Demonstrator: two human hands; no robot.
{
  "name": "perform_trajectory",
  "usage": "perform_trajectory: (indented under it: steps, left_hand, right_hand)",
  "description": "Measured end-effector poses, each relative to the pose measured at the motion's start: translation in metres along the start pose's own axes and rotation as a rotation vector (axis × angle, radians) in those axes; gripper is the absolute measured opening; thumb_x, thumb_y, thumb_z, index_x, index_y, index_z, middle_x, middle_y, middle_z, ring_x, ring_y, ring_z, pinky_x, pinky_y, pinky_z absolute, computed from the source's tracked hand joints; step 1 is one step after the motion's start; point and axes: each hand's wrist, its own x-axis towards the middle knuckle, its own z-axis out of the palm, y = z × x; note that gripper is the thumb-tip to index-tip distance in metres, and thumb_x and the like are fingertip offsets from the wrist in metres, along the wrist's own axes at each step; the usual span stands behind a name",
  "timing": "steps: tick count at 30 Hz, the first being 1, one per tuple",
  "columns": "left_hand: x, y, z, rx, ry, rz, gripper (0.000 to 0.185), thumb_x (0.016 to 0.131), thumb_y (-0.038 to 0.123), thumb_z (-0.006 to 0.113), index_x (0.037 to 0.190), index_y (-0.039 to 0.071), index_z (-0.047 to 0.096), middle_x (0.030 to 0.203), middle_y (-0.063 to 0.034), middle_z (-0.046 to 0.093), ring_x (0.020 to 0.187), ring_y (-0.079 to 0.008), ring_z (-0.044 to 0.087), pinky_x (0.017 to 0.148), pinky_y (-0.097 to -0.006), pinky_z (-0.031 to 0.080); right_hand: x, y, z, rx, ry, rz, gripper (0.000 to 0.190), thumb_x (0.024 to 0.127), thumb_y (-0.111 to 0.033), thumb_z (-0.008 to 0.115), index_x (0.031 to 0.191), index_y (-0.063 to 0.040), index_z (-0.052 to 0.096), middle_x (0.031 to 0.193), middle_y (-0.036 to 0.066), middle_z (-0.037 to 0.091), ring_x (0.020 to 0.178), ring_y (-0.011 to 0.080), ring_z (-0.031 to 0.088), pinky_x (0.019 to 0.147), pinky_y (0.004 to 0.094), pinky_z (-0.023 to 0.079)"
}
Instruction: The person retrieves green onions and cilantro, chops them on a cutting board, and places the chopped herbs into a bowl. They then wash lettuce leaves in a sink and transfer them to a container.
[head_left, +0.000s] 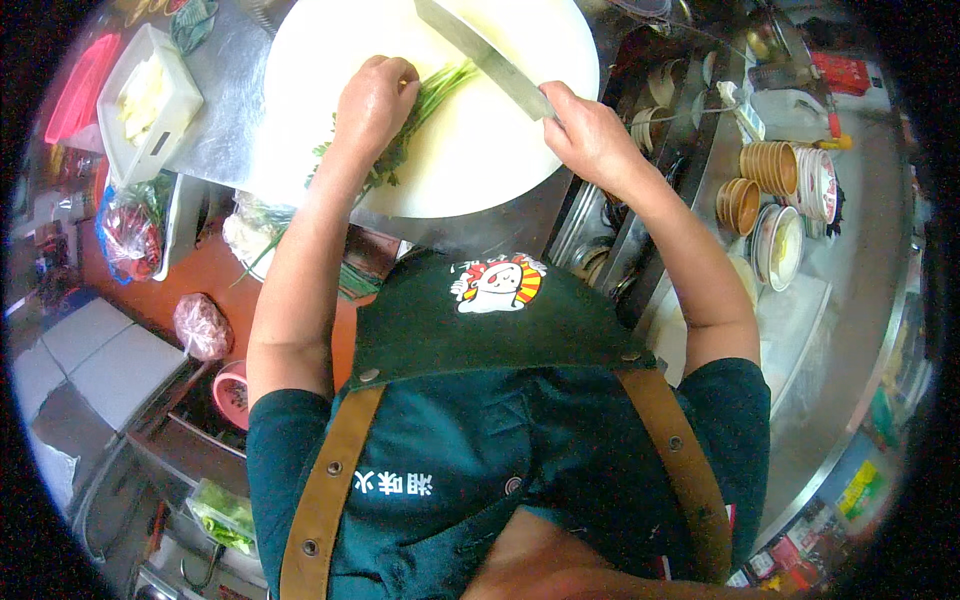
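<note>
My left hand (379, 105) rests with curled fingers at the bundle of leafy green herb stems (435, 94), which lies on a round white cutting board (480, 172). Leaves stick out beneath my left wrist, and the thin stems point up and right. In my right hand (589, 135) is the handle of a broad-bladed cleaver (487, 60). Its blade slants up and left across the board, close to the stem ends. Whether the blade touches the stems or the board cannot be told.
Left of the board stands a white plastic basket (184, 101) with pale cut food. Bagged red vegetables (135, 236) and a pink bag (202, 326) lie lower left. On the right counter are stacked brown bowls (769, 167) and white bowls (780, 247). A metal rack (600, 217) adjoins the board's right side.
</note>
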Motion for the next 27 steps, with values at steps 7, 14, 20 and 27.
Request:
perform_trajectory:
  steps: [7,14,20,27]
  left_hand:
    - [0.000,0.003,-0.002,0.000,-0.029,-0.049,0.011,0.078,0.014,0.059,0.085,0.007,0.064,0.084,-0.0129,0.062,0.080,-0.0309,0.061,0.072,-0.0401,0.049]
    - [-0.002,0.003,-0.002,-0.085,-0.071,-0.044,0.011,0.077,0.013,0.059,0.085,0.006,0.064,0.084,-0.0129,0.062,0.079,-0.0308,0.061,0.072,-0.0396,0.049]
    - [-0.005,0.005,0.003,-0.048,-0.026,-0.028,0.012,0.077,0.013,0.060,0.084,0.005,0.064,0.082,-0.0131,0.062,0.078,-0.0318,0.061,0.073,-0.0394,0.048]
    - [-0.015,0.014,0.001,-0.017,0.008,0.168,0.009,0.073,0.011,0.064,0.080,0.005,0.060,0.095,-0.0104,0.059,0.091,-0.0303,0.057,0.076,-0.0391,0.048]
  right_hand:
    - [0.002,0.004,0.000,0.010,-0.002,-0.021,0.020,0.082,-0.010,0.048,0.098,0.000,0.046,0.073,0.024,0.058,0.070,0.0439,0.058,0.064,0.0522,0.046]
    - [-0.001,-0.009,0.000,0.004,-0.046,0.008,0.022,0.083,-0.010,0.048,0.102,-0.001,0.045,0.077,0.024,0.059,0.073,0.0430,0.059,0.065,0.0499,0.046]
    - [-0.001,-0.020,0.007,-0.030,-0.124,0.021,0.026,0.085,-0.010,0.048,0.109,-0.001,0.043,0.086,0.025,0.059,0.079,0.0423,0.059,0.068,0.0479,0.046]
    - [0.001,-0.027,0.003,-0.032,-0.033,0.032,0.022,0.083,-0.010,0.048,0.104,0.000,0.046,0.082,0.024,0.059,0.078,0.0425,0.059,0.067,0.0489,0.047]
